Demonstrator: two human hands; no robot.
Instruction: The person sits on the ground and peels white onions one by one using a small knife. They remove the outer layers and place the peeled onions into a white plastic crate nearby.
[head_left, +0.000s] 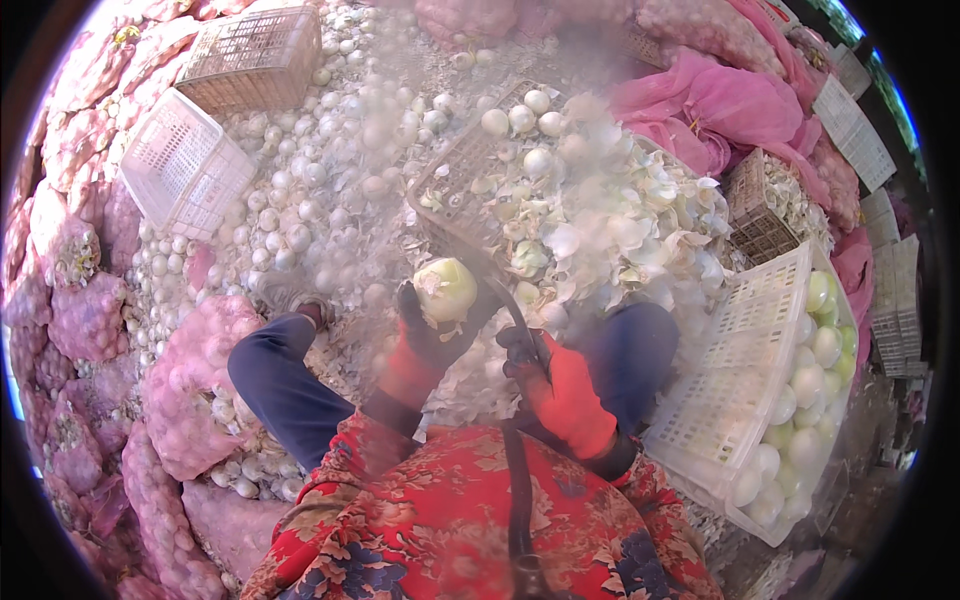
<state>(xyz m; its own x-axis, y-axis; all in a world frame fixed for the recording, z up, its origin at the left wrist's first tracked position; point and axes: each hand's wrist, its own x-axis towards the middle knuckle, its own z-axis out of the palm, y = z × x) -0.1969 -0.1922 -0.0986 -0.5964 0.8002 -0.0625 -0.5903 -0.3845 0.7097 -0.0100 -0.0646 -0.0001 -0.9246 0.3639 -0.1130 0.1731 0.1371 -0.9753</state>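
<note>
My left hand, in a red and dark glove, holds a large pale onion with scraps of skin hanging from it. My right hand, gloved alike, is closed around a dark, curved, strap-like thing; whether this is a tool or a strap I cannot tell. Beyond my hands lies a brown plastic crate with several whole white onions and loose peelings. A broad heap of onion skins spreads to its right. Haze over the lens blurs the middle.
At the right, a white plastic crate holds peeled onions. Unpeeled onions cover the ground at the left, below an empty white crate and a brown crate. Pink mesh sacks line the left side; pink netting lies upper right.
</note>
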